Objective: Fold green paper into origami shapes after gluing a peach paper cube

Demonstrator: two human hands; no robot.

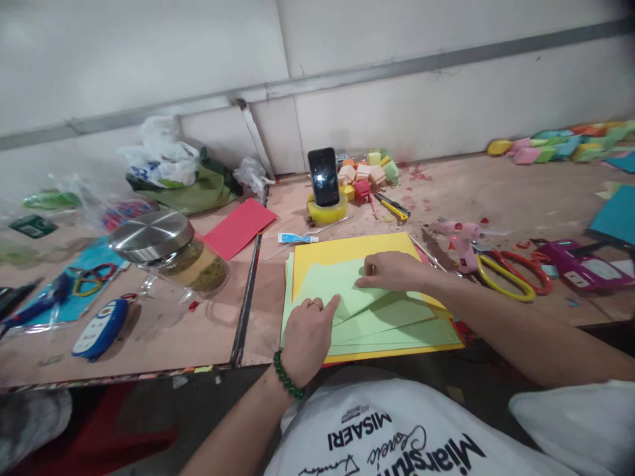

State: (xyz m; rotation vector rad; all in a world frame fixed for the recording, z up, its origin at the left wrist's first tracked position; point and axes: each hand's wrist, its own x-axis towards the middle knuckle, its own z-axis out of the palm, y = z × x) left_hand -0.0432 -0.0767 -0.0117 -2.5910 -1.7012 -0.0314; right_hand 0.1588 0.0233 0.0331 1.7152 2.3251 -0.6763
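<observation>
A light green paper sheet [342, 284] lies folded over on a stack of green, yellow and orange sheets [347, 250] at the table's front edge. My left hand [307, 334], with a ring and a green bead bracelet, presses its thumb and fingers down on the fold's lower left part. My right hand [391, 271] rests flat on the sheet's upper right, fingers pressed together along the fold. Neither hand lifts the paper off the stack.
A phone [323, 176] stands on a tape roll behind the stack, with foam cubes [370, 173] beside it. A glue tube [296, 238], pink glue gun [459, 239] and scissors [510, 274] lie right. A lidded glass jar [171, 251] and red paper [239, 228] sit left.
</observation>
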